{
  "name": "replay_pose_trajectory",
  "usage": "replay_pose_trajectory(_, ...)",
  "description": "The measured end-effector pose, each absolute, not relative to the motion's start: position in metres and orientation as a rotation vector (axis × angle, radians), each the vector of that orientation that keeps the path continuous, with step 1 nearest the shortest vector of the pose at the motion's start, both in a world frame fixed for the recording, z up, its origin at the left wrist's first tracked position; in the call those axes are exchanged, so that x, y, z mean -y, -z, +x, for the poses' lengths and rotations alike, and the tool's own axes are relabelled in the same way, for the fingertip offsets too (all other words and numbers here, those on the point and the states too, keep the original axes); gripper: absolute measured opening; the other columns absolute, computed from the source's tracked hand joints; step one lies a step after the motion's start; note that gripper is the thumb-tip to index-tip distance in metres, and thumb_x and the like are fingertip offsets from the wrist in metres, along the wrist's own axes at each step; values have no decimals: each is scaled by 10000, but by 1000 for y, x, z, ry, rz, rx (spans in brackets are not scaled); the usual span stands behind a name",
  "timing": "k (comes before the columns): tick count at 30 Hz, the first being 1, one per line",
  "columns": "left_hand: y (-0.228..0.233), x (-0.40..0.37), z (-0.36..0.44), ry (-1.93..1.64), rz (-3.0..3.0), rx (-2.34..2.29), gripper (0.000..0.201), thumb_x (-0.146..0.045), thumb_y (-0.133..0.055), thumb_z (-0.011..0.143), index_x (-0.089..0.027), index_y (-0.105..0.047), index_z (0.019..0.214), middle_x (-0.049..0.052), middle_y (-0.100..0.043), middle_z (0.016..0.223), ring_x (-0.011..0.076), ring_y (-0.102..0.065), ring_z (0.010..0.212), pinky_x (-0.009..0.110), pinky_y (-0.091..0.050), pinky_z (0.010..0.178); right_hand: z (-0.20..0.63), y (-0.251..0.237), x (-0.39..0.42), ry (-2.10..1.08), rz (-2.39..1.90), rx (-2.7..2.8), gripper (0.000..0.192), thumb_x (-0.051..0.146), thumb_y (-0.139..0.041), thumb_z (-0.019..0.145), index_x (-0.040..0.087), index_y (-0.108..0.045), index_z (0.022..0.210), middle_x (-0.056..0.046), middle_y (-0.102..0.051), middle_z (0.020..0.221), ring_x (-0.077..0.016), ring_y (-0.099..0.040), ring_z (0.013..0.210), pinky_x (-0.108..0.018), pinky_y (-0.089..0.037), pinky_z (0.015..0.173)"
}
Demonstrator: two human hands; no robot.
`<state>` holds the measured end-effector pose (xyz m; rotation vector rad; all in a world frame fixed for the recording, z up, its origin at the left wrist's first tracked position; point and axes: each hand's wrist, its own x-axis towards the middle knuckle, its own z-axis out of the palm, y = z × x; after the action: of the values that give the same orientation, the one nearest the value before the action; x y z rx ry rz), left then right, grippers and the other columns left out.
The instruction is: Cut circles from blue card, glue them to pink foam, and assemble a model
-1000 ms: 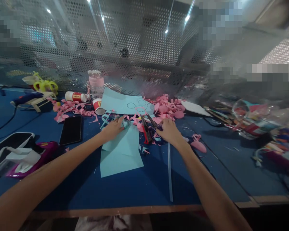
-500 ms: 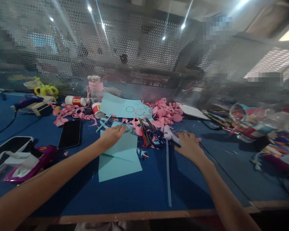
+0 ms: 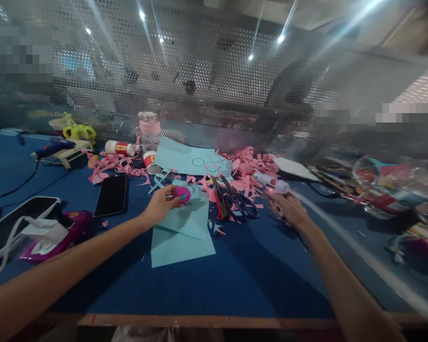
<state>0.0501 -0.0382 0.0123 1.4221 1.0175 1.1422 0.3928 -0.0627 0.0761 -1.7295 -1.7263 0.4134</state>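
Between the fingertips of my left hand (image 3: 160, 205) is a small round magenta piece (image 3: 181, 194) with a teal bit on its face. My hand holds it just above the light blue paper sheets (image 3: 181, 244). My right hand (image 3: 288, 209) grips a white glue gun (image 3: 280, 186), its nozzle end pointing left and away over the pink scraps. A small red light glows on it. From its back a long, pale glue stick (image 3: 364, 263) runs out to the lower right. Scissors with dark blue handles (image 3: 248, 209) and a red-handled tool (image 3: 220, 204) lie between my hands.
Pink paper scraps (image 3: 251, 164) and a blue sheet with drawn circles (image 3: 185, 159) lie at the back, before a perforated metal screen (image 3: 199, 104). Left are a black phone (image 3: 111, 195), paper cups (image 3: 120, 148) and a blue glue gun (image 3: 55, 149). Right is a clear plastic jar (image 3: 378, 190).
My right hand has picked up the white glue gun, swinging its glue stick from the table to the lower right. The magenta piece now shows in my left hand. The view has shifted slightly left.
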Motion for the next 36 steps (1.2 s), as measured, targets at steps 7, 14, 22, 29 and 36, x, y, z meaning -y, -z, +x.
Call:
replay_pose_trajectory(7,-13,54,43,-796,2234,-970,453,-333,-694,662,-196,-619,1087,123,-509,1293,298,-456,1196,471,-380,978,328,-89,56,-1209,-1321,1496,401,517,-401,686,173,-584,782,36,-404,349,-118,-332,276,-272,-292,325)
replay_pose_trajectory(14,-11,102,51,-490,2685,-1194,862,-684,-500,675,-219,-307,1374,173,-215,1460,393,-134,1335,583,-240,1016,302,-79,63,-1459,-1340,1401,326,450,-439,652,155,-553,573,-21,-523,396,-117,-426,271,-242,-289,283)
replay_pose_trajectory(22,-6,115,56,-324,2641,-1191,857,-744,-361,697,-320,-147,1411,127,-58,1498,402,-67,1342,609,-171,1012,293,-54,71,-1637,-1489,1352,218,375,-556,596,165,-514,553,27,-502,353,-72,-365,234,-200,-259,257)
replay_pose_trajectory(29,1,112,57,-397,2622,-1225,904,-761,-376,671,-309,-134,1415,103,-73,1501,375,-72,1351,582,-163,1035,289,-41,72,-1668,-1455,1392,203,360,-593,594,169,-526,592,34,-521,392,-57,-344,241,-202,-224,261)
replay_pose_trajectory(36,-2,112,57,-374,2580,-1209,865,-753,-354,693,-326,-134,1413,104,-23,1505,391,-51,1348,599,-150,1027,289,-42,72,-1659,-1453,1482,226,368,-594,636,152,-577,701,38,-515,423,-60,-367,271,-214,-275,300)
